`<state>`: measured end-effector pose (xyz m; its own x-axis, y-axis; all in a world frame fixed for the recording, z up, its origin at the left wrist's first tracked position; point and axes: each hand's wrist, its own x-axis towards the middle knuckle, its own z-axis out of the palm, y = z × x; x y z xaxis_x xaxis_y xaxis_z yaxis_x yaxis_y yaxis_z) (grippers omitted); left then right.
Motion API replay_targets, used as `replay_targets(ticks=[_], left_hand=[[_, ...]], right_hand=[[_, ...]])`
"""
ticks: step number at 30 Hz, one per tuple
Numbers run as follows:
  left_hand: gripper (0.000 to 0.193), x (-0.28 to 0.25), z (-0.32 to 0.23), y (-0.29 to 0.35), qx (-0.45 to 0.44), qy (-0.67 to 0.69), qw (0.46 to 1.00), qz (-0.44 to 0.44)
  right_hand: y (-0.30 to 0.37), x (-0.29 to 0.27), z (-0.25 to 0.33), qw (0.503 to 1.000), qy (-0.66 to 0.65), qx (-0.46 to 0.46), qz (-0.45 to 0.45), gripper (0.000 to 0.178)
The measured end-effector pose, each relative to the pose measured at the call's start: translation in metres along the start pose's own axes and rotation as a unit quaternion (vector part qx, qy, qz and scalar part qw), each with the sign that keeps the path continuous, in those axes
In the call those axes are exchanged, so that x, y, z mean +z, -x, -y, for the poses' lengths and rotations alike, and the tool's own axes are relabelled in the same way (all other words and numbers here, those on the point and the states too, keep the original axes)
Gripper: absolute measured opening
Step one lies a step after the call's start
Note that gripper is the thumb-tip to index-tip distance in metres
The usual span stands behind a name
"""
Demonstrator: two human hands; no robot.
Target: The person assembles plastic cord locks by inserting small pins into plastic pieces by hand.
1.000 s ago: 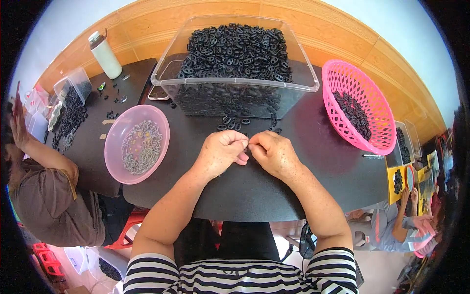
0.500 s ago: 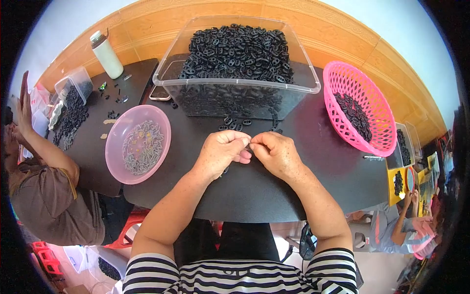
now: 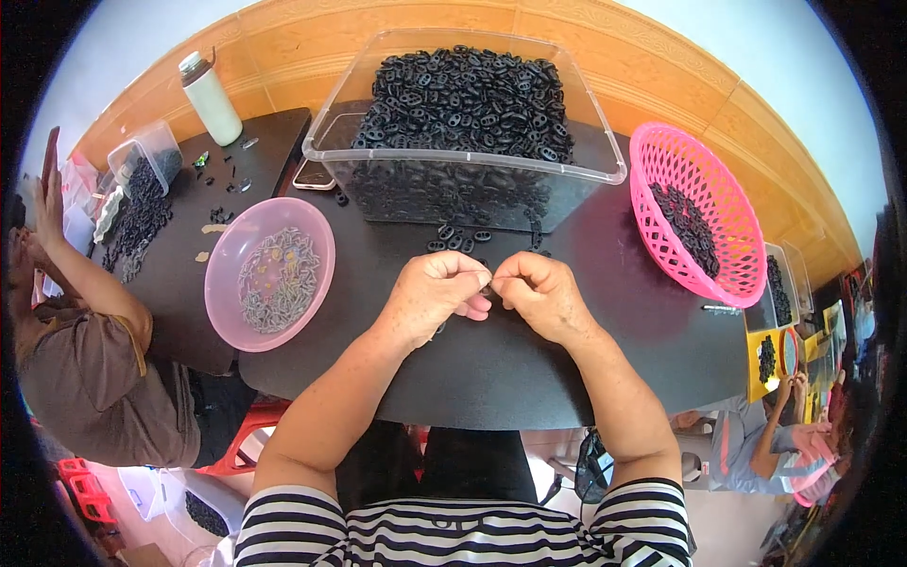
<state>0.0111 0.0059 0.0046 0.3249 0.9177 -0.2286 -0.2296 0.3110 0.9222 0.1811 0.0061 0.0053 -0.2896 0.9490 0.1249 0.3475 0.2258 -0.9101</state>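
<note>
My left hand point(image 3: 436, 295) and my right hand point(image 3: 540, 296) meet over the dark table, thumbs and forefingers pinched close together. What sits between the fingertips is mostly hidden; only a small dark bit shows. Just beyond them lie several loose black oval pieces with holes point(image 3: 455, 238). A large clear plastic box point(image 3: 453, 194) behind these is heaped with the same kind of black pieces point(image 3: 468, 99). To the left of my hands, a translucent pink bowl point(image 3: 219, 283) holds small grey parts point(image 3: 281, 283). At the right, a pink lattice basket point(image 3: 742, 227) contains more black pieces point(image 3: 685, 227).
A phone point(image 3: 314, 175) lies beside the clear box. Far left are a pale bottle point(image 3: 211, 102), a tipped clear container point(image 3: 151, 156) and a pile of black parts point(image 3: 140, 217), near a co-worker's raised arm point(image 3: 90, 274). Another person point(image 3: 761, 454) works at the far right.
My hands stay pinched together in nearly the same spot. The whole view has shifted slightly. The co-worker's arm on the left has barely moved.
</note>
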Motion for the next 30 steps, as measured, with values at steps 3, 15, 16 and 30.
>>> replay_targets(ticks=[3, 15, 16, 30], left_hand=[[0.012, 0.003, -0.002, 0.0, -0.004, -0.009, 1.0, -0.002], [0.011, -0.003, 0.015, -0.005, 0.237, -0.395, 0.885, -0.066], [0.012, -0.001, 0.014, -0.005, 0.168, -0.31, 0.933, -0.073], [0.014, -0.004, 0.002, -0.002, -0.011, 0.047, 0.999, 0.024]], right_hand=[[0.001, -0.001, 0.003, 0.995, -0.071, 0.071, 0.01, 0.009], [-0.003, -0.008, -0.001, 0.987, -0.108, 0.115, -0.004, 0.009], [-0.002, -0.009, -0.001, 0.989, -0.091, 0.117, 0.0, 0.009], [0.0, -0.003, 0.008, 0.975, 0.167, -0.142, -0.046, 0.01]])
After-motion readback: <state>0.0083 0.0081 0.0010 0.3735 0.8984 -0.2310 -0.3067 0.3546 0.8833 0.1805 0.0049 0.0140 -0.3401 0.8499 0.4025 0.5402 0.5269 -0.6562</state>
